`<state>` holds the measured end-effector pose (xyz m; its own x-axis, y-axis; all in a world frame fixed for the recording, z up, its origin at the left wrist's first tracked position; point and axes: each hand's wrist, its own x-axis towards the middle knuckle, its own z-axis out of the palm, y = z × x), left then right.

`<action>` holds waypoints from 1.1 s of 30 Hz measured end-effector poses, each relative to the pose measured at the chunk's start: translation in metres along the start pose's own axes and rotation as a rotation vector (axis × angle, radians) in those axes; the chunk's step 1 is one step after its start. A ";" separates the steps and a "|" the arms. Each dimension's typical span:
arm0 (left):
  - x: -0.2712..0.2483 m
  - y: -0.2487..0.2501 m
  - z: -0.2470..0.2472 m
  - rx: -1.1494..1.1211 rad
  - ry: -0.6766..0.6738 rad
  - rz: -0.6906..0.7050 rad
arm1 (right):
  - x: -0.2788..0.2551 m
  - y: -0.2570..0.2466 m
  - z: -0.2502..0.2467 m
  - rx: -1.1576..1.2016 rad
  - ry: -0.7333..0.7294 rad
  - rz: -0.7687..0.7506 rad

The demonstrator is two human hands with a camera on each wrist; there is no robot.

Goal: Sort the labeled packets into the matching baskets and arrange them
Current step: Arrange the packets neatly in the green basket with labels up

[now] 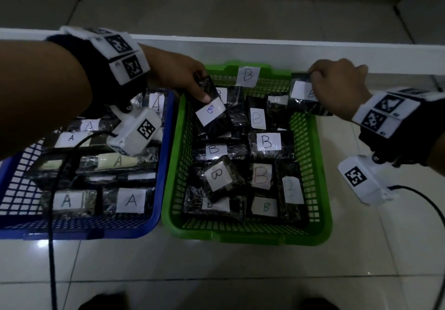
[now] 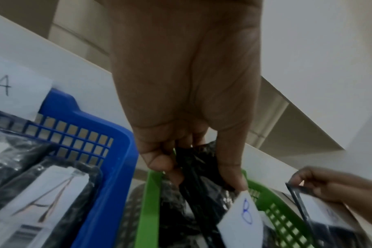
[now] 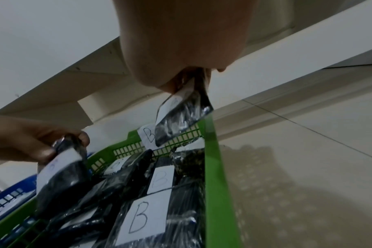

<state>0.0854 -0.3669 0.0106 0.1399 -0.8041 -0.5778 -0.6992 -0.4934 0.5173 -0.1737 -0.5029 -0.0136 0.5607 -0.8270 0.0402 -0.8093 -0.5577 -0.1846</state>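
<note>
While both reach over the green basket (image 1: 320, 165), left hand (image 1: 175, 73) pinching B packet (image 1: 212, 110), right hand (image 1: 342, 85) pinching another (image 1: 303, 97)

Both forearms are extended forward, marker-tagged bands strapped at the wrists, as the left hand (image 1: 177, 73) and the right hand (image 1: 339, 85) are held knuckles-up, fingers curled downward in pinching grips.

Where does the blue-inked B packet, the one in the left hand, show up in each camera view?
Head: B packet upper centre, held by the left hand over the green basket's far-left corner.
Left wrist: lower centre, hanging below the fingers.
Right wrist: lower left, label facing the camera.
Shared landmark: the green basket's rim.
</note>
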 end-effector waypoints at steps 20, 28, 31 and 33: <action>-0.001 -0.023 -0.008 -0.439 0.004 -0.022 | 0.001 -0.023 0.060 -0.316 -0.256 -0.275; -0.006 -0.011 0.003 -0.528 -0.082 -0.017 | -0.001 -0.043 0.031 0.329 -0.140 -0.148; -0.008 0.002 0.017 -0.584 -0.125 0.035 | -0.004 -0.064 0.011 0.501 -0.350 -0.138; -0.008 0.007 0.028 -0.593 -0.133 0.055 | -0.008 -0.071 0.008 0.419 -0.485 -0.210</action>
<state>0.0599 -0.3548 0.0016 -0.0010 -0.8042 -0.5943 -0.1879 -0.5836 0.7900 -0.1196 -0.4566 -0.0083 0.7931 -0.5240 -0.3105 -0.5929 -0.5475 -0.5905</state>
